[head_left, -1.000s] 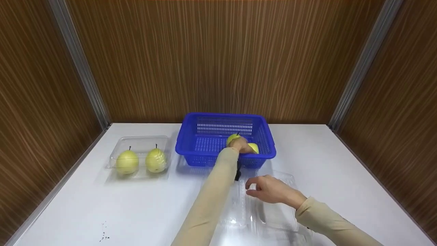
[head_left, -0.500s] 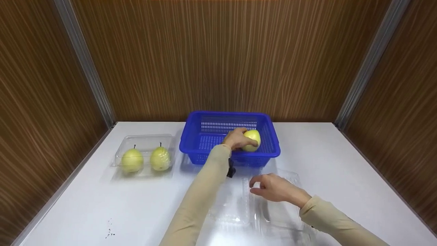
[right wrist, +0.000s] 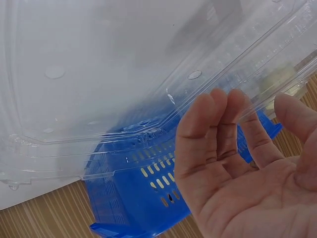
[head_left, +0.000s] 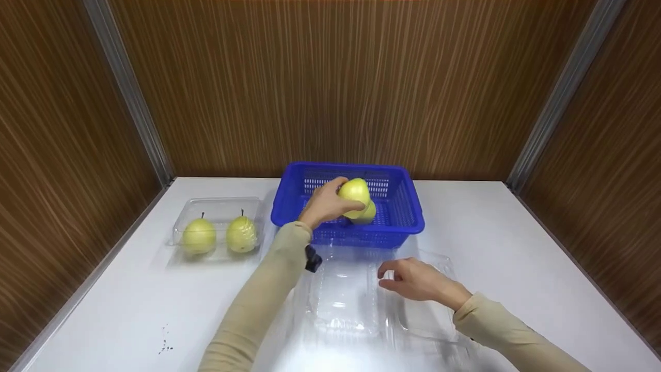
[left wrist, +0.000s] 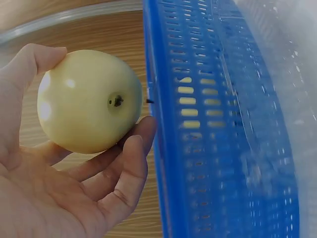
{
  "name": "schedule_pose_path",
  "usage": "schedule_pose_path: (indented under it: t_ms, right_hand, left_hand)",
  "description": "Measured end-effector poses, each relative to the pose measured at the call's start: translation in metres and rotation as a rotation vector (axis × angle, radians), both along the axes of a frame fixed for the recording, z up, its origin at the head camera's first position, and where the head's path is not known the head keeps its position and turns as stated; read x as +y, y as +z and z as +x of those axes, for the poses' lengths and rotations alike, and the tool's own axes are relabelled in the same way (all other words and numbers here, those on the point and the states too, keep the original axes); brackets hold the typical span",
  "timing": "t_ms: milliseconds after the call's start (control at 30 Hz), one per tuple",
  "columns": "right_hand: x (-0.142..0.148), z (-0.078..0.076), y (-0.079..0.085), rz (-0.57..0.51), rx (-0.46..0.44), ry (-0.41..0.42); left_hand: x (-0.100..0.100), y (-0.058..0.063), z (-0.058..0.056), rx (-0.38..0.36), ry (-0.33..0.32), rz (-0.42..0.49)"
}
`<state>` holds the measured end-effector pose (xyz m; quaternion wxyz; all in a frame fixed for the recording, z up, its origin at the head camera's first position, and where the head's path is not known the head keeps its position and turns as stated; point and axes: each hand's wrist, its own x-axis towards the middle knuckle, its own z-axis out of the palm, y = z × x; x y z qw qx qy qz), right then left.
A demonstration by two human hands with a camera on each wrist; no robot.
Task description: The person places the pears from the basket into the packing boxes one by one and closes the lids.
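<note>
My left hand (head_left: 326, 204) holds a yellow-green pear (head_left: 355, 194) between thumb and fingers, above the blue plastic basket (head_left: 347, 239). In the left wrist view the blossom end of this pear (left wrist: 89, 101) faces the camera, beside the basket rim. Behind and below it, another pear (head_left: 368, 213) sits in the basket. My right hand (head_left: 414, 279) hovers over an open clear plastic clamshell box (head_left: 343, 297), fingers loosely bent. Nothing lies between the thumb and fingers of the right hand (right wrist: 247, 173) in the right wrist view.
On the left of the white table (head_left: 113, 310) stands another clear clamshell (head_left: 222, 205) with two pears, a left one (head_left: 199, 236) and a right one (head_left: 241, 234). Wood-grain panels (head_left: 341, 88) close off the back and both sides.
My left hand has come up out of the basket with a pear and moved left. The second pear in the basket shows again behind it. My right hand has stayed nearly still.
</note>
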<state>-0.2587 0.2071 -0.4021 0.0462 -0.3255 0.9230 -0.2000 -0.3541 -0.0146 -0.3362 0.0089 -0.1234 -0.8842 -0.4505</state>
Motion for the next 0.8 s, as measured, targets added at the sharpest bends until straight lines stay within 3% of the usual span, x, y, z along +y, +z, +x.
schedule_pose_path:
  t_ms: [167,333,800]
  right_hand:
    - [-0.002,0.0,0.0,0.014,0.001,0.009]
    - [0.002,0.0,0.001,0.01,0.006,0.002]
    - [0.008,-0.002,0.003,0.013,0.008,0.0]
  left_hand:
    - [-0.019,-0.001,0.019,0.017,-0.007,-0.021]
    - [-0.024,-0.007,0.033,0.056,-0.056,-0.037]
    - [-0.034,-0.035,0.056,0.09,-0.191,-0.204]
